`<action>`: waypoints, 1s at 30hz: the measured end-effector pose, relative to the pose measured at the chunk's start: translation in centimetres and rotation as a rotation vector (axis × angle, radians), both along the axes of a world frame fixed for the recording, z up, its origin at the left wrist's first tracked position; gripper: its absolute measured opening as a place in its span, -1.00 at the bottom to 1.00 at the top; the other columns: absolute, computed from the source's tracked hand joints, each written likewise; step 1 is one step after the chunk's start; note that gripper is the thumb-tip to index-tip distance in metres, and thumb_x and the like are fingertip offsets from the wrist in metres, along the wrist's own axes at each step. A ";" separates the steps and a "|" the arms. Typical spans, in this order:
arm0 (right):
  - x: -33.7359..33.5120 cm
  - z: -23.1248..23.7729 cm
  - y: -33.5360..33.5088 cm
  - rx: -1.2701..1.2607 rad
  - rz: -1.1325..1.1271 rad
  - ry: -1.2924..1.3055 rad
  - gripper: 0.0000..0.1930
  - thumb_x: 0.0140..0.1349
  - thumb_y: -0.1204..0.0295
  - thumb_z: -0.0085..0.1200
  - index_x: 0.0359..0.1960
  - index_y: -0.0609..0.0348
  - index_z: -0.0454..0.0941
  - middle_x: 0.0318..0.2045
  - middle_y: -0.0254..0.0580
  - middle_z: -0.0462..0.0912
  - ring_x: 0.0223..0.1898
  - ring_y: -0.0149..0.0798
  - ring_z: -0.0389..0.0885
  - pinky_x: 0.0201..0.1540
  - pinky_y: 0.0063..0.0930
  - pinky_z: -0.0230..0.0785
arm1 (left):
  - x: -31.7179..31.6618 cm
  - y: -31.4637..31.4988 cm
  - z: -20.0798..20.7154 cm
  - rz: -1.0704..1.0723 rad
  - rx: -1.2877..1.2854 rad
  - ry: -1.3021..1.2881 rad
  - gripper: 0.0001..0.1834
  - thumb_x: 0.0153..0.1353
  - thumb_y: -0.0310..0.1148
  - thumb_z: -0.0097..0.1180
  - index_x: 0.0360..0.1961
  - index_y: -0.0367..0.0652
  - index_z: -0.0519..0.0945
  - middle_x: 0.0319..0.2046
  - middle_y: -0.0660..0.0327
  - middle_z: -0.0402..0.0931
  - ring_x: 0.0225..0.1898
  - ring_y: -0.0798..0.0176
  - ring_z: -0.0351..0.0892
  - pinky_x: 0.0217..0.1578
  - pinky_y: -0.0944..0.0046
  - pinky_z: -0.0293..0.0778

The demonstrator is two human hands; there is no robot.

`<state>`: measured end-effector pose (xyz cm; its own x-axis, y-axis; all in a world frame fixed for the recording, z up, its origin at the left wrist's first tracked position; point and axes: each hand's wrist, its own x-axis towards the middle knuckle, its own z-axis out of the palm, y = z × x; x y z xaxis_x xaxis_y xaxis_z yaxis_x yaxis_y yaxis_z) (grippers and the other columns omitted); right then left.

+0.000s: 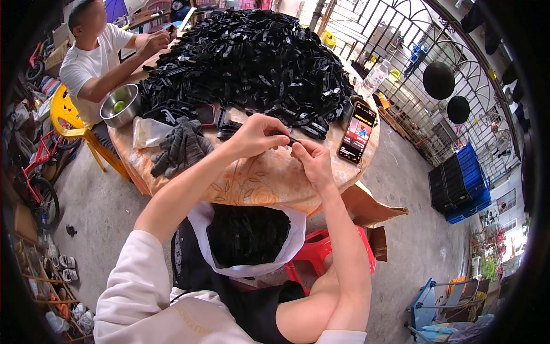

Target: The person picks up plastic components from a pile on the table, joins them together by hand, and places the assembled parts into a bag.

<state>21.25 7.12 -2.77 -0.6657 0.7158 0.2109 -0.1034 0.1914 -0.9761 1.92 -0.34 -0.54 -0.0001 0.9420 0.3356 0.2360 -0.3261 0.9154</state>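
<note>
Over the near edge of the table, my left hand [259, 136] and my right hand [313, 160] meet, fingers pinched on a slim black plastic piece [292, 141] held between them. My fingers cover most of it, so its exact kind is hidden. A large heap of similar black plastic pieces [246, 63] rises just beyond, with a few in a short row beside my left hand. Below my forearms, a white bag [297, 232] hangs open at my lap, with black pieces inside. Right of my right hand, a lit phone [358, 133] leans upright.
A floral cloth covers the table [258, 192]. Grey gloves [182, 148], a clear plastic bag [150, 133] and a metal bowl [129, 96] with green fruit lie left. Another person [94, 60] sits far left by a yellow chair [64, 114]. A red stool [314, 252] stands beside my leg.
</note>
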 end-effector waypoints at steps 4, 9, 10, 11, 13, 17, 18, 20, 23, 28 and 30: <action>0.0 -0.1 -0.2 -0.008 -0.031 0.043 -0.72 0.26 0.26 0.22 -0.24 0.28 0.68 -0.48 -0.42 0.63 -0.41 -0.56 0.51 -0.30 -0.68 0.33 | 0.0 0.1 0.3 -0.013 -0.081 -0.053 -0.74 0.24 -0.33 0.22 -0.22 -0.37 0.64 -0.44 0.25 0.62 -0.40 0.48 0.54 -0.37 0.41 0.48; 0.1 -0.4 -0.2 -0.036 -0.040 0.046 -0.73 0.28 0.26 0.20 -0.25 0.27 0.68 -0.49 -0.44 0.62 -0.44 -0.59 0.50 -0.31 -0.70 0.33 | -0.9 0.2 -0.1 -0.087 -0.077 -0.057 -0.75 0.25 -0.37 0.21 -0.17 -0.36 0.62 -0.31 0.25 0.62 -0.26 0.45 0.56 -0.26 0.41 0.50; 0.1 -0.5 -0.3 -0.035 -0.039 0.047 -0.73 0.28 0.26 0.20 -0.25 0.27 0.68 -0.49 -0.44 0.62 -0.44 -0.59 0.50 -0.31 -0.70 0.33 | -0.9 0.3 -0.4 -0.086 -0.077 -0.056 -0.75 0.25 -0.37 0.21 -0.17 -0.36 0.62 -0.31 0.25 0.62 -0.26 0.45 0.56 -0.26 0.41 0.50; 0.0 -0.6 -0.4 0.048 -0.113 -0.020 -0.73 0.27 0.26 0.19 -0.25 0.25 0.67 -0.43 -0.36 0.65 -0.41 -0.51 0.53 -0.27 -0.62 0.36 | -0.9 0.4 -0.6 -0.071 -0.019 0.000 -0.76 0.24 -0.38 0.21 -0.17 -0.36 0.62 -0.31 0.25 0.62 -0.26 0.46 0.56 -0.25 0.42 0.50; 0.1 -0.6 -0.4 0.129 -0.189 -0.087 -0.74 0.26 0.26 0.18 -0.26 0.24 0.66 -0.38 -0.29 0.67 -0.38 -0.43 0.56 -0.23 -0.55 0.39 | -0.8 0.4 -0.3 -0.057 0.037 0.056 -0.76 0.24 -0.40 0.22 -0.17 -0.36 0.62 -0.32 0.25 0.62 -0.27 0.46 0.56 -0.24 0.43 0.51; 2.3 0.2 0.4 1.117 -0.570 -0.230 -0.80 0.16 0.30 0.17 -0.38 0.20 0.58 -0.12 -0.02 0.62 -0.12 -0.08 0.53 -0.01 -0.24 0.34 | -1.3 0.5 0.0 0.110 -0.003 0.023 -0.78 0.23 -0.42 0.22 -0.18 -0.36 0.62 -0.34 0.26 0.62 -0.30 0.48 0.57 -0.25 0.43 0.52; 3.4 0.4 0.6 1.250 -0.606 -0.338 -0.81 0.13 0.32 0.16 -0.43 0.19 0.55 -0.06 0.04 0.59 -0.04 0.02 0.49 0.06 -0.16 0.30 | -1.4 0.6 0.0 0.152 0.001 0.000 -0.79 0.23 -0.42 0.22 -0.19 -0.37 0.62 -0.35 0.26 0.62 -0.32 0.48 0.57 -0.26 0.44 0.52; 5.2 -0.1 1.3 1.219 -0.655 -0.348 -0.83 0.12 0.33 0.16 -0.46 0.18 0.53 -0.05 0.03 0.60 -0.04 0.01 0.49 0.08 -0.16 0.29 | -1.7 0.5 0.0 0.161 -0.045 -0.047 -0.79 0.23 -0.41 0.22 -0.21 -0.37 0.62 -0.35 0.26 0.62 -0.32 0.48 0.57 -0.27 0.44 0.51; 8.6 -1.2 2.3 1.169 -0.733 -0.403 -0.84 0.10 0.36 0.14 -0.49 0.17 0.50 -0.02 0.04 0.60 -0.04 0.02 0.49 0.10 -0.17 0.28 | -1.4 0.5 0.4 0.154 0.024 0.008 -0.78 0.23 -0.40 0.21 -0.22 -0.37 0.62 -0.35 0.26 0.62 -0.33 0.48 0.57 -0.28 0.44 0.51; 10.3 -2.4 2.3 1.117 -0.734 -0.460 -0.83 0.10 0.35 0.13 -0.48 0.20 0.50 0.00 0.06 0.60 -0.03 0.01 0.49 0.12 -0.16 0.27 | -1.4 0.5 0.3 0.146 0.000 0.010 -0.78 0.23 -0.39 0.21 -0.22 -0.37 0.62 -0.38 0.27 0.62 -0.35 0.48 0.57 -0.30 0.45 0.51; 10.4 -2.5 2.4 1.080 -0.685 -0.468 -0.82 0.10 0.34 0.13 -0.46 0.22 0.51 0.00 0.05 0.61 -0.04 0.00 0.49 0.12 -0.17 0.27 | -1.5 0.6 0.2 0.141 -0.001 0.000 -0.78 0.23 -0.39 0.21 -0.22 -0.36 0.62 -0.38 0.27 0.62 -0.35 0.48 0.57 -0.30 0.45 0.51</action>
<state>31.65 9.55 -5.24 -0.4099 0.5522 0.7260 0.6165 0.7543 -0.2257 0.42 0.27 -0.36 -0.1319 0.9332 0.3344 0.2797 -0.2886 0.9157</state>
